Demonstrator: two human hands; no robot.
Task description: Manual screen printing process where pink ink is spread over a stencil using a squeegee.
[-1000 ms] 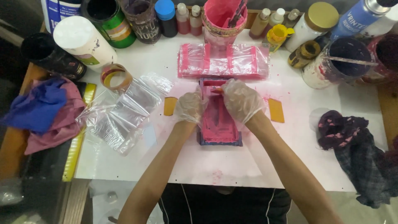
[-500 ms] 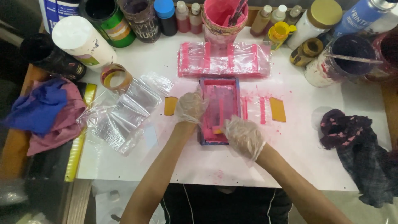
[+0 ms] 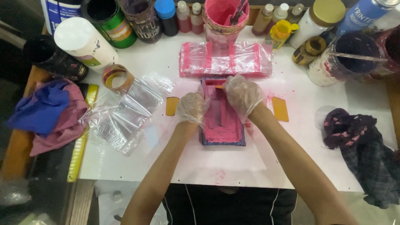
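Observation:
A small rectangular screen frame (image 3: pixel 223 132) coated in pink ink lies on the white table (image 3: pixel 291 158) in front of me. My left hand (image 3: pixel 192 107), in a thin clear glove, presses on the frame's left edge. My right hand (image 3: pixel 243 95), also gloved, is closed on a small orange scraper at the frame's far end; only the scraper's tip shows. Just beyond the frame lies a stack of pink-printed clear plastic bags (image 3: pixel 225 59).
Clear plastic bags (image 3: pixel 125 112) and a tape roll (image 3: pixel 117 77) lie left. Two orange cards (image 3: pixel 171 106) (image 3: pixel 280 109) flank the frame. Paint tubs, bottles and a pink ink bucket (image 3: pixel 225 16) line the back. Rags lie at left (image 3: pixel 46 114) and right (image 3: pixel 358 141).
My right hand has moved from the frame's near end up to its far end with the scraper. My left hand has stayed on the frame's left edge.

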